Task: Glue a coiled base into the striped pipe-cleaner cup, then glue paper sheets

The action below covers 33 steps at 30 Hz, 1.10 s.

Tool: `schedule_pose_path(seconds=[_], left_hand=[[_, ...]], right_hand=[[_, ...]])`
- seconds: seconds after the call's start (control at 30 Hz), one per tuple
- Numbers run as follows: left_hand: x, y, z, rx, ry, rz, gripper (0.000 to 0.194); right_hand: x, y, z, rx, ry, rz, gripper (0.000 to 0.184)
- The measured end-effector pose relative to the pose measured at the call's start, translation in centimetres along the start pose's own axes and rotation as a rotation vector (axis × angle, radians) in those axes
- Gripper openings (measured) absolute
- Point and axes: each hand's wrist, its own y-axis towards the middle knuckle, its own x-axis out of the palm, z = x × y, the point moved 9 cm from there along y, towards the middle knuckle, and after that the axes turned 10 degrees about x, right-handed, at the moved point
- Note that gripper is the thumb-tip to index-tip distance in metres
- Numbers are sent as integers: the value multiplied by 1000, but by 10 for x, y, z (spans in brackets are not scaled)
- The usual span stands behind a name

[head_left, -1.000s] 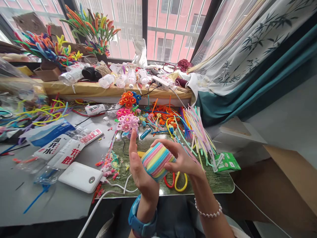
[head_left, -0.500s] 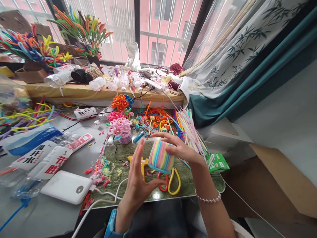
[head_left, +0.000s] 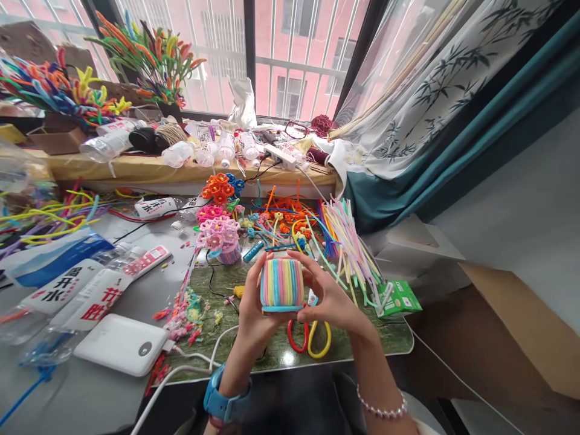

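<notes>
A small cup (head_left: 281,284) wound from pastel striped pipe cleaners, with a blue bottom edge, is held upright between both hands above the green mat (head_left: 389,338). My left hand (head_left: 254,305) grips its left side, thumb in front. My right hand (head_left: 328,296) grips its right side, fingers curled over the rim. A blue watch is on my left wrist, a bead bracelet on my right. Under the hands lie red and yellow loops (head_left: 312,341) and a yellow glue gun (head_left: 238,292).
A pink pipe-cleaner flower bunch (head_left: 220,232) and orange flowers (head_left: 219,187) stand behind. Loose pastel pipe cleaners (head_left: 351,241) fan out at right beside a green packet (head_left: 401,296). A white power bank (head_left: 120,344), bottles (head_left: 67,296) and cables lie left. A cardboard box (head_left: 521,326) sits right.
My left hand, which had let go and opened, has closed on the cup again. The cup has turned from tilted to upright and now sits centred between both hands.
</notes>
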Motion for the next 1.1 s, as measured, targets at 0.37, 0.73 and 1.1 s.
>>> schedule_pose_path(seconds=[0.37, 0.73, 1.1], left_hand=[[1, 4, -24, -42, -195, -83, 96], [-5, 29, -24, 103, 260, -297, 80], [6, 23, -43, -144, -233, -270, 83]], right_hand=[[-8, 0, 7, -154, -54, 180, 81], [-21, 8, -14, -270, -409, 244, 66], [-30, 8, 10, -240, -297, 389, 76]])
